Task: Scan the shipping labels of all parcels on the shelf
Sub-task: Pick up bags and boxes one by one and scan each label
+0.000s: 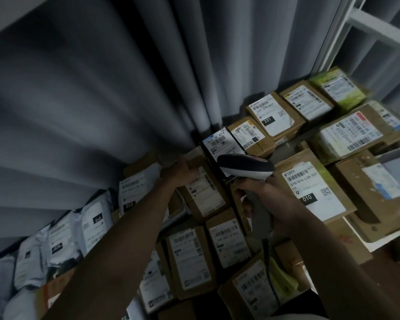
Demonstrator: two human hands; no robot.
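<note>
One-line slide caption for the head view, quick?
Right hand aims a barcode scanner while left hand steadies a cardboard parcel among labelled boxes.

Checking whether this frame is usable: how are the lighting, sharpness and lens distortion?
Head view: dim overall, the curtain smeared by motion blur, wide-angle bending at the edges; the 010 label reads clearly, while the label under the left hand is soft; the scanner in the right hand is fairly sharp.
</note>
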